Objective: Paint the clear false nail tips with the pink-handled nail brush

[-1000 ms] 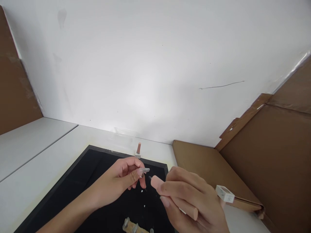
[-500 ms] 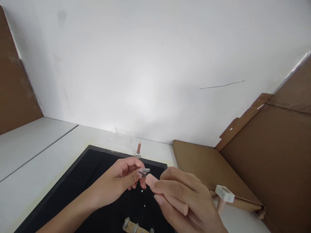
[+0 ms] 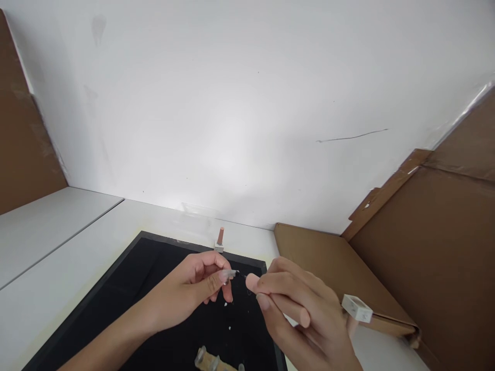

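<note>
Left fingers: thumb and forefinger of the left hand [image 3: 193, 281] pinched shut on a small clear piece [image 3: 231, 274], its end pointing right, over the mat.
Right fingers: the right hand [image 3: 309, 304] closed around a peach handle [image 3: 292, 308], pen-style.
Dark tip [image 3: 240, 275]: at the handle's left end, by the clear piece's end; probably touching it, though too small to be sure.
Black mat [image 3: 124, 288]: under both hands, on a white tabletop [image 3: 73, 263]; two white specks [image 3: 226, 304] lie below the left fingers.
Tan strip [image 3: 222, 365]: at the near edge of view, bearing clear bits.
Peach-stemmed holder [image 3: 220, 237]: upright at the mat's far edge.
White block [image 3: 357, 309]: just beside the right hand.
Room: white wall [image 3: 232, 103] behind, brown cardboard [image 3: 436, 232] on both sides.
Edges: a brown box [image 3: 313, 252] bounds the right; bare mat extends left of the left forearm, then tabletop to a dark seam [image 3: 65, 242].
</note>
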`<state>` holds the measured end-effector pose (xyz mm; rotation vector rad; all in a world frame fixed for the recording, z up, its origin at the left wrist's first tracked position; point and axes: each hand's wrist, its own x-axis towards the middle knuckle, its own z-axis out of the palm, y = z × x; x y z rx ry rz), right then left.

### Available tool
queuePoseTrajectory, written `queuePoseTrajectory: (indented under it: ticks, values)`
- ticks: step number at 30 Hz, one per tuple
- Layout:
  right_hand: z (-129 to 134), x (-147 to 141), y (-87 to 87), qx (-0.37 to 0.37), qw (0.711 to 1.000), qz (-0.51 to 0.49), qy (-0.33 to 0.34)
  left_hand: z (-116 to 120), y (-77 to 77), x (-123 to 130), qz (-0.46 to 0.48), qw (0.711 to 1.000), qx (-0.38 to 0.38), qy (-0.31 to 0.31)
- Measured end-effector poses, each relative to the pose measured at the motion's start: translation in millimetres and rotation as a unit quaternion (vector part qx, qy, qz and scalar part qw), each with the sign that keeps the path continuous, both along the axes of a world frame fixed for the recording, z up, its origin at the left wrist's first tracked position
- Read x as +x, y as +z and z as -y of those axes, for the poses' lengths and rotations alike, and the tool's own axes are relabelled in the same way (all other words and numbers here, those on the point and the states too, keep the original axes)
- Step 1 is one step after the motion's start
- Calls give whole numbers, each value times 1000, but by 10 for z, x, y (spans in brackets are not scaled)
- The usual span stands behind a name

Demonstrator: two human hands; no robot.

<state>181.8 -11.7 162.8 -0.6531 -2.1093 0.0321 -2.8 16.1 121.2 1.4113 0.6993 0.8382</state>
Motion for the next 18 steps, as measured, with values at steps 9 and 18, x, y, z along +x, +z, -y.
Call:
queuePoseTrajectory:
  ticks: [9,18]
  values:
    - [0,-15,42,-6,1000,24,10,-11,-9,5,11,1000,-2,1]
    - [42,-33,64,6,1000,19,8,-9,4,9,13,1000,-3,2]
